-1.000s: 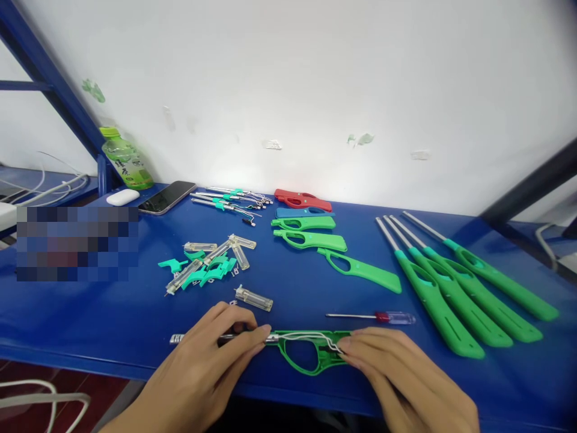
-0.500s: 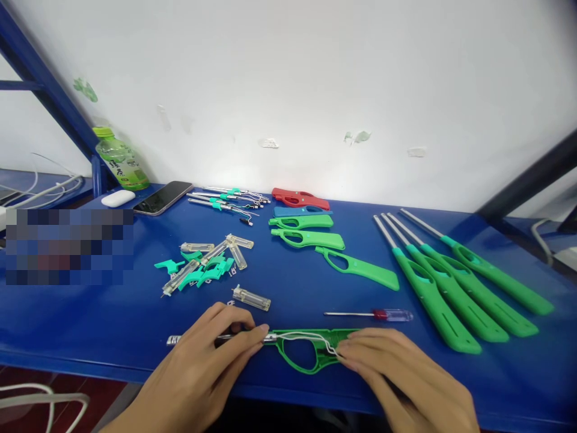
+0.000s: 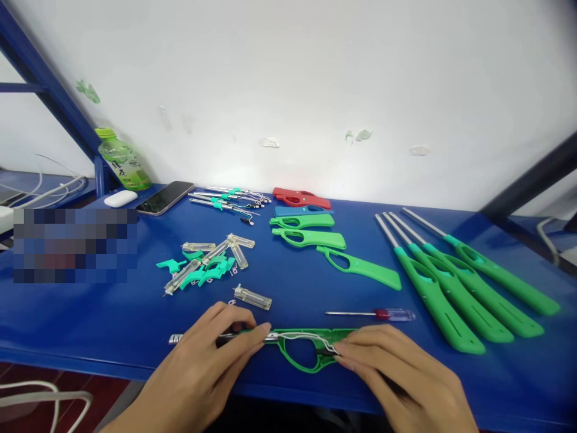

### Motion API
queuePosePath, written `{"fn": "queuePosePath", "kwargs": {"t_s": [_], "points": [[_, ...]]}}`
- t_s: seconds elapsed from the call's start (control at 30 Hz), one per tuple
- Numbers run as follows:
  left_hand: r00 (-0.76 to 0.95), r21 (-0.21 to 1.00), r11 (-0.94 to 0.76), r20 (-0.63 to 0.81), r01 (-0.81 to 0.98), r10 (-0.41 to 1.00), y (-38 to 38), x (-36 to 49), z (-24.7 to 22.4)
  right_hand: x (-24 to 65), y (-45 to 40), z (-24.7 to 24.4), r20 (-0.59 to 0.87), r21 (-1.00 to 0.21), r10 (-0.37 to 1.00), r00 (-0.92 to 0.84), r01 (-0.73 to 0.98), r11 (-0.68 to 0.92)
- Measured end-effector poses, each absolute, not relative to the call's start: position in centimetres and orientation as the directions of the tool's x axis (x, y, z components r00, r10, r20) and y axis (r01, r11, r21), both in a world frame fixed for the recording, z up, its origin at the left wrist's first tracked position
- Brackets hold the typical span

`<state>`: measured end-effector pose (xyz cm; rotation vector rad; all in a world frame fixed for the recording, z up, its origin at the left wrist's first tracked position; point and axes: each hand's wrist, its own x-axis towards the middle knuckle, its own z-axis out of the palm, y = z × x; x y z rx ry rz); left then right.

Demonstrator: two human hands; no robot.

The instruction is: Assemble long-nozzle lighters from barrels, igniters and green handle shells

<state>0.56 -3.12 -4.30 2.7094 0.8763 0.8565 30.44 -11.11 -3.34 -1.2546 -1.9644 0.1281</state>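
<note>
At the table's front edge lies an open green lighter shell half [image 3: 311, 364]. My left hand [image 3: 216, 355] is closed on the metal lighter tube [image 3: 175, 339] where it meets the shell's left end. White wires [image 3: 300, 335] run from the tube along the shell to my right hand [image 3: 396, 373]. My right fingers and thumb pinch a small black part [image 3: 325, 352], probably the igniter, at the wires' end. The fingers hide most of it and the shell's right end. Just behind lies a screwdriver [image 3: 383, 314] with a red and clear handle.
Clear fuel tanks [image 3: 253, 297] and teal triggers [image 3: 216, 269] lie left of centre, with wired metal tubes [image 3: 225, 204] behind them. Coloured shell halves [image 3: 311, 239] sit at centre back. Several assembled green lighters [image 3: 442, 300] are at right. A phone [image 3: 166, 198] and bottle [image 3: 121, 161] stand back left.
My right fingertips have shifted slightly, and more of the black part shows beside them. My left hand stays on the tube. The whole view has moved a little.
</note>
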Motion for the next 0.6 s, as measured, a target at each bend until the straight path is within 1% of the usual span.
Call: {"fn": "queuePosePath", "kwargs": {"t_s": [0.07, 0.2, 0.3, 0.4, 0.6], "points": [[0.664, 0.316, -0.815, 0.474, 0.485, 0.579, -3.15, 0.53, -4.21, 30.41, -11.15, -3.42, 0.551, -0.468, 0.809, -0.204, 0.727, 0.503], [0.668, 0.307, -0.813, 0.464, 0.494, 0.582, -3.25, 0.61, -3.91, 29.96, -10.94, -3.31, 0.598, -0.45, 0.78, -0.185, 0.728, 0.518], [0.67, 0.277, -0.827, 0.487, 0.489, 0.56, -3.3, 0.69, -3.72, 29.85, -10.83, -3.22, 0.622, -0.437, 0.763, -0.176, 0.731, 0.524], [0.672, 0.258, -0.836, 0.502, 0.485, 0.545, -3.3, 0.68, -3.68, 30.16, -10.94, -3.41, 0.603, -0.431, 0.774, -0.193, 0.737, 0.52], [0.646, 0.292, -0.823, 0.513, 0.488, 0.565, -3.55, 0.53, -3.78, 30.72, -11.11, -4.21, 0.558, -0.443, 0.801, -0.216, 0.739, 0.508]]}}
